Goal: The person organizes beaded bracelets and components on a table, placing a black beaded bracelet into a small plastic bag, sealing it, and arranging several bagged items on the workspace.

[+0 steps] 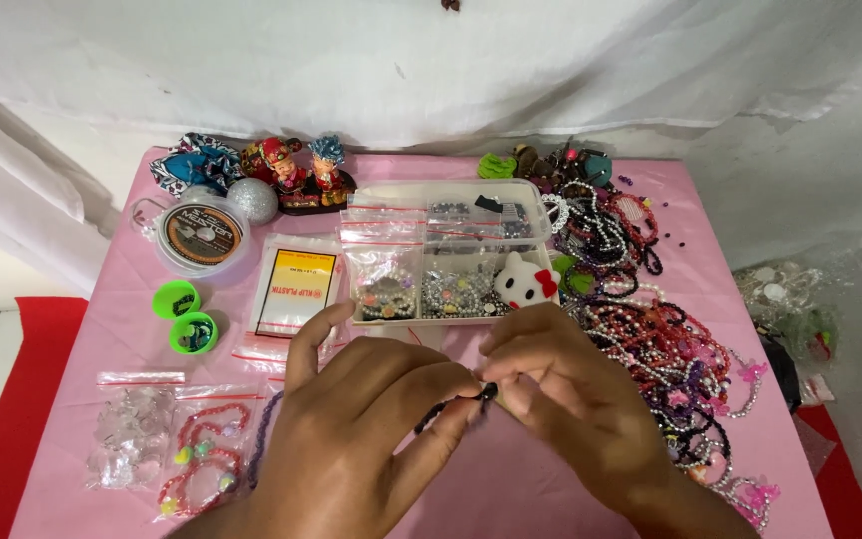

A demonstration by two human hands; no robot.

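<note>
Head view. Both hands meet at lower centre of the frame over the pink table [511, 489]. Left hand [351, 439] and right hand [576, 394] each pinch one end of a short dark bead strand [456, 407]; fingers narrow, closed on it, thumb tips nearly touching, probably to keep the strand taut and off the cloth. Left index finger sticks up, free. Just beyond the hands, centre frame: clear bead box [451, 255] with small bags and a white cat charm [526, 281], within easy reach. Right of frame: heap of finished bracelets [650, 329]. Left: cord spool [200, 235], two green caps [185, 316], bagged bracelets [202, 454] at lower left. Figurines [296, 172] at the far edge.
</note>
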